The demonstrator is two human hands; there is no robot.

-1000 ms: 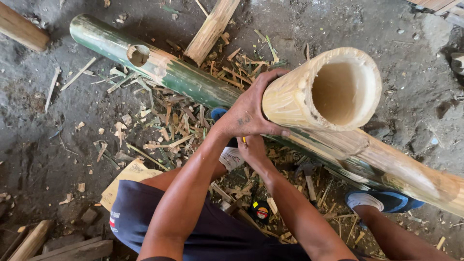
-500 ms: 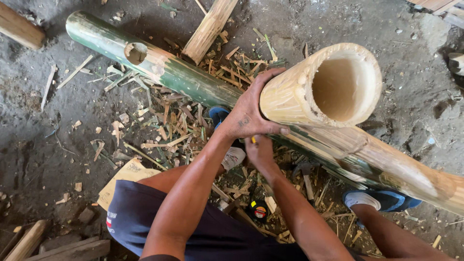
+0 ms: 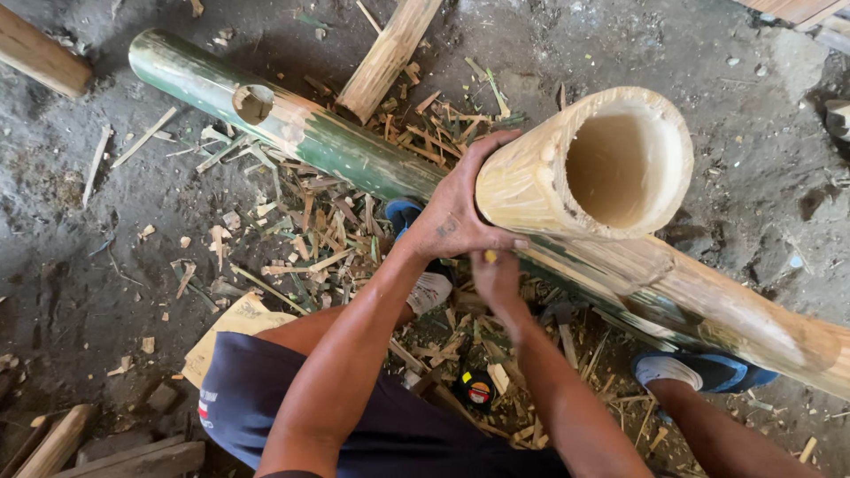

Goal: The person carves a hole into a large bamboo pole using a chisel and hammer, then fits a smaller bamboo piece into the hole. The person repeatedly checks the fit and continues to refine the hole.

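Observation:
A thick hollow bamboo piece (image 3: 567, 168), pale and peeled, stands up toward the camera with its open end showing. My left hand (image 3: 460, 208) wraps around its left side and grips it. My right hand (image 3: 496, 274) is just below, under the piece, fingers closed on a small yellow-tipped thing that is mostly hidden. A long green bamboo pole (image 3: 301, 133) with a round hole (image 3: 253, 102) cut in it lies on the ground behind, running from upper left to lower right.
Bamboo chips and splinters (image 3: 310, 239) litter the dirt floor. A wooden plank (image 3: 385, 57) leans against the pole at top. A black-and-yellow tape measure (image 3: 476, 389) lies between my legs. Blue shoes (image 3: 699, 370) are planted by the pole. Wood scraps (image 3: 53, 443) lie at lower left.
The view has shifted slightly; the upright bamboo piece and both hands stay in nearly the same place, with the right hand still working under it.

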